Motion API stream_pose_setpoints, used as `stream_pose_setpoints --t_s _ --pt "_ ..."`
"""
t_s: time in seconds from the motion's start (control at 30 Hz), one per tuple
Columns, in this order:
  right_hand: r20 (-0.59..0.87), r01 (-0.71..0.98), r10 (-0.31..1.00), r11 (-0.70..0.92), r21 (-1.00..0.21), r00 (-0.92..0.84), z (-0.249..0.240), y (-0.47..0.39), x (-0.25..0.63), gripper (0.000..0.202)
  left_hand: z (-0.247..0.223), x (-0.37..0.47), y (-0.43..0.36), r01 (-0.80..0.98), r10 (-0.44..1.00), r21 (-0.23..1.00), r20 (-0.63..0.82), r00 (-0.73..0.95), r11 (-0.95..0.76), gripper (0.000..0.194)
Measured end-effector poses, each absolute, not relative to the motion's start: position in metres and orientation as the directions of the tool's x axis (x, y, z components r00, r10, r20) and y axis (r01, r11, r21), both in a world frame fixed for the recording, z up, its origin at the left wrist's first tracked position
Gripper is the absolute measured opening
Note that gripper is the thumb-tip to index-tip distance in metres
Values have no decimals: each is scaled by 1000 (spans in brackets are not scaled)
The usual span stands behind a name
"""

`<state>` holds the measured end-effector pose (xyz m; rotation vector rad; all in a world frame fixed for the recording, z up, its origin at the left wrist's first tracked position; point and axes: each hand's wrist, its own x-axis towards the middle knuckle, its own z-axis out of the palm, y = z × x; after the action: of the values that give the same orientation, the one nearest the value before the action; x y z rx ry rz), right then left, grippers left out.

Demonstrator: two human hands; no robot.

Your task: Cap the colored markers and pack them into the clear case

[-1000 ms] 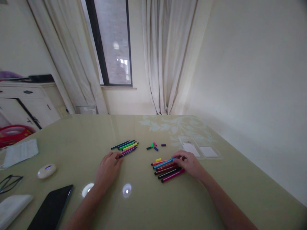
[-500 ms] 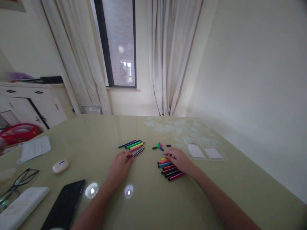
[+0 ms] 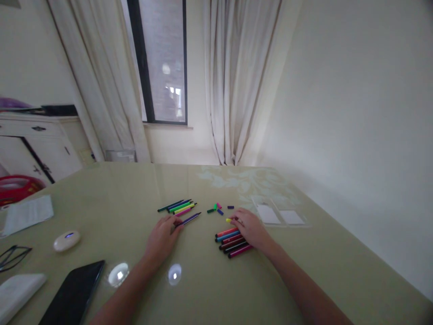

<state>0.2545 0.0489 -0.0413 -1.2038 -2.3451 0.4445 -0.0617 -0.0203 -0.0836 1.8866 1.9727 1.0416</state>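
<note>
My left hand [image 3: 164, 235] is closed round the rear part of an uncapped purple marker [image 3: 191, 218], whose dark tip points up and right. Beyond it lies a row of uncapped markers [image 3: 176, 206] in green, blue, yellow and pink. My right hand [image 3: 248, 225] pinches a small yellow piece [image 3: 229, 220], with most of it hidden by the fingers. Beneath and beside that hand rest several capped markers [image 3: 233, 243] in orange, blue, red, black and magenta. Several loose caps [image 3: 215, 208] lie between the two groups, along with a dark blue cap [image 3: 230, 207].
An open clear plastic case [image 3: 269, 214] lies at the right. On the left are a black phone [image 3: 72, 293], a white box-like object [image 3: 20, 293], glasses [image 3: 15, 257], a round white case [image 3: 66, 241] and a folded pale sheet [image 3: 29, 214]. Curtains hang behind the table.
The yellow piece has come away from the capped markers in my right hand. My left hand still holds the purple marker. The whole view has shifted slightly.
</note>
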Motion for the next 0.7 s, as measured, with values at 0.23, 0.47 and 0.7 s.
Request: stream_pose_setpoints --t_s 0.23,0.47,0.7 --pt "270 427 937 342 -837 -221 -55 30 275 25 -72 -44 -29 634 918 752 358 -168 -177 23" --pt "278 328 931 345 -879 -235 -53 26 271 34 -68 -22 -36 375 944 911 262 -201 -173 29" --pt "211 210 950 260 -943 -228 -53 21 266 31 -67 -19 -35 174 948 978 160 -274 -115 41"
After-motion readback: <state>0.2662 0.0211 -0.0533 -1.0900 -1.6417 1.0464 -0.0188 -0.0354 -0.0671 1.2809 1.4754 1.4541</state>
